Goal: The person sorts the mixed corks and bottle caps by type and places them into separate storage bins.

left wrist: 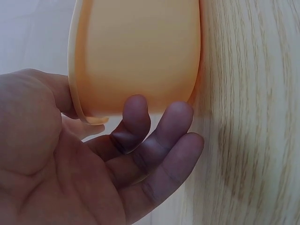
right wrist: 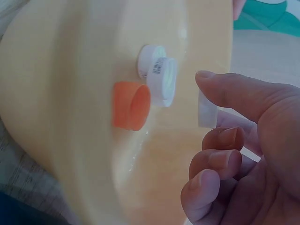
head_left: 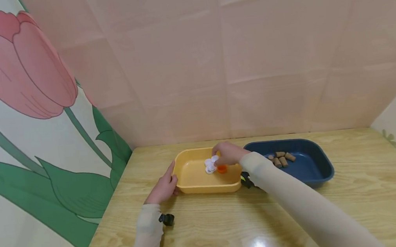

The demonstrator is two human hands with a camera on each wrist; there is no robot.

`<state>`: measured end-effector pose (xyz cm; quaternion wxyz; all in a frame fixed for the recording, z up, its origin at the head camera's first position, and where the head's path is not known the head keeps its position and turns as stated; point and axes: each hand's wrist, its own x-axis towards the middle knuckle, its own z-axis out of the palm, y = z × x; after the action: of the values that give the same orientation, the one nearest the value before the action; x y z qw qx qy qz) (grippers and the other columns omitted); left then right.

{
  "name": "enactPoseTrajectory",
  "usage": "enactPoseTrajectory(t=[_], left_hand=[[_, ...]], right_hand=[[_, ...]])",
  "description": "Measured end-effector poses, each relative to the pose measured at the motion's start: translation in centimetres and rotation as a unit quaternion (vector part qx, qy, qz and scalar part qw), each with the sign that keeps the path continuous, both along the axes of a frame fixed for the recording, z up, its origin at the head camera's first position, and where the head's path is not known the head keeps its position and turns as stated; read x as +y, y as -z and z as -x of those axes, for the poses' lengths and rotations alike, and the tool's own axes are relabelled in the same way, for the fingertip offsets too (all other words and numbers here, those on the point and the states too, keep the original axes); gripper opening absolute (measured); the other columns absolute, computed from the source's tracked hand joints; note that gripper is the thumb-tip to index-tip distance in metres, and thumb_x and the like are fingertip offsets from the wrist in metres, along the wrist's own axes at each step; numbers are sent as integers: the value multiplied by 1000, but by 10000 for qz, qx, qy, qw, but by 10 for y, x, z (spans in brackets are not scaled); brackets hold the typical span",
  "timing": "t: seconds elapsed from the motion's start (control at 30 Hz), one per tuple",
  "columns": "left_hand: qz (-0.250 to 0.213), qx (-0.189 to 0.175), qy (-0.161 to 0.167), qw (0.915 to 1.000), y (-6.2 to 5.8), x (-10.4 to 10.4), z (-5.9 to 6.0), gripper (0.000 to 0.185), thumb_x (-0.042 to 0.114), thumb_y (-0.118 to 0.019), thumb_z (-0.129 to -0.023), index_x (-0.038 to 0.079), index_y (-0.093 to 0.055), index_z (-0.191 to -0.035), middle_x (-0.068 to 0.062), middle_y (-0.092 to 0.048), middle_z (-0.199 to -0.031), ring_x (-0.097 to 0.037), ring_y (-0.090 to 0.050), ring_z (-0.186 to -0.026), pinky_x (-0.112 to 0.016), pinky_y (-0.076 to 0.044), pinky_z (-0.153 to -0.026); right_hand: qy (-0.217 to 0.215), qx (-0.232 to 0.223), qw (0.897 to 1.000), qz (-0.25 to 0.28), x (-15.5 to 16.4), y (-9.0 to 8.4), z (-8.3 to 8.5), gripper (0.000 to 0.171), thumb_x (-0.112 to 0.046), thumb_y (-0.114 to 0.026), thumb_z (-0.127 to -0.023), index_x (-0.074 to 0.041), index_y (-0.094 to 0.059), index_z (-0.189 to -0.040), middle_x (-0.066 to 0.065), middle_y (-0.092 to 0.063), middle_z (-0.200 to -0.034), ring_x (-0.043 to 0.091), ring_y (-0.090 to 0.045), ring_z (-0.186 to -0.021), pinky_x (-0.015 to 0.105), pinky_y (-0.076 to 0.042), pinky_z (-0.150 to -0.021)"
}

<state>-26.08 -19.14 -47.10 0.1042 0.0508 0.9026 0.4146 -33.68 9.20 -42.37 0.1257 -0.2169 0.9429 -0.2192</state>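
Note:
A yellow tray [head_left: 209, 189] sits on the table with several white bottle caps [head_left: 209, 166] and an orange cap [head_left: 222, 169] in it. At its left end my left hand [head_left: 164, 187] grips the rim, its fingers [left wrist: 171, 122] bent along the outer wall in the left wrist view. Over the tray, my right hand [head_left: 231, 153] pinches a white cap [right wrist: 207, 111] between thumb and forefinger. The other fingers are curled in the right wrist view. Below that hand, the orange cap [right wrist: 131, 106] lies on its side beside two white caps [right wrist: 161, 82].
A dark blue tray [head_left: 316, 170] holding several brown corks [head_left: 280, 159] stands just right of the yellow tray, partly behind my right forearm. The wooden table [head_left: 207, 224] ends at a pink-covered wall [head_left: 226, 78]. A flower-painted wall [head_left: 17, 115] rises on the left.

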Motion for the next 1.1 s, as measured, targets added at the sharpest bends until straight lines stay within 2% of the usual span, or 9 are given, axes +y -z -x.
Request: enactPoseTrajectory(t=[0.13, 0.23, 0.4, 0.6, 0.83, 0.97, 1.03, 1.1], left_hand=[[-2, 44, 11, 10000, 0, 1, -1, 61, 21, -36, -107, 21, -12, -163, -8, -59, -83, -21, -62, -70, -32, -53, -66], [2, 16, -5, 10000, -1, 2, -1, 61, 22, -36, -107, 23, -11, -163, -8, -58, -82, -21, -61, -70, -32, -52, -67], [-11, -13, -8, 10000, -1, 3, -1, 60, 23, -36, -108, 23, -11, -163, -8, -58, -80, -21, -60, -70, -32, -52, -68], [-16, 1, 32, 10000, -1, 4, -2, 60, 23, -36, -108, 22, -11, -163, -8, -58, -80, -21, -61, -70, -31, -52, -67], [2, 43, 83, 10000, 0, 5, 0, 60, 23, -35, -108, 24, -11, -163, -8, -58, -79, -20, -61, -70, -32, -51, -67], [38, 41, 73, 10000, 1, 5, 1, 60, 24, -35, -108, 25, -11, -163, -8, -58, -78, -20, -60, -69, -31, -50, -66], [74, 43, 60, 9999, 1, 4, 1, 60, 24, -35, -108, 24, -11, -163, -9, -59, -81, -21, -61, -70, -33, -51, -67], [160, 80, 8, 9998, 1, 4, -1, 59, 26, -36, -108, 22, -12, -163, -11, -62, -87, -23, -63, -73, -36, -52, -71]], right_hand=[[92, -139, 9999, -20, -3, 2, 1, 36, -25, -78, -87, -10, -69, -119, 9, -65, -122, 24, -55, -97, 41, -47, -94], [121, -221, 9996, -86, -4, 2, 2, 36, -24, -77, -88, -10, -68, -120, 9, -64, -120, 24, -57, -93, 38, -50, -86], [163, -311, 9992, -189, -4, 1, 3, 35, -21, -73, -91, -9, -67, -122, 10, -62, -114, 22, -57, -82, 31, -48, -67], [253, -456, 9983, -259, 0, 2, 0, 37, -21, -69, -93, -7, -63, -128, 13, -60, -118, 23, -57, -75, 30, -47, -59], [517, -558, 9965, -355, 4, 3, -3, 44, -23, -69, -94, -8, -59, -135, 13, -59, -121, 24, -58, -78, 31, -48, -60], [392, -309, 9982, -324, 6, 3, -6, 47, -25, -67, -94, -7, -57, -136, 13, -61, -121, 23, -58, -85, 35, -51, -72], [295, -104, 9993, -210, 10, 2, -11, 49, -27, -67, -94, -8, -56, -138, 11, -63, -115, 22, -56, -87, 36, -50, -77], [210, 144, 9997, -6, 17, -2, -19, 52, -28, -68, -93, -7, -55, -139, 11, -65, -106, 23, -57, -85, 39, -50, -76]])
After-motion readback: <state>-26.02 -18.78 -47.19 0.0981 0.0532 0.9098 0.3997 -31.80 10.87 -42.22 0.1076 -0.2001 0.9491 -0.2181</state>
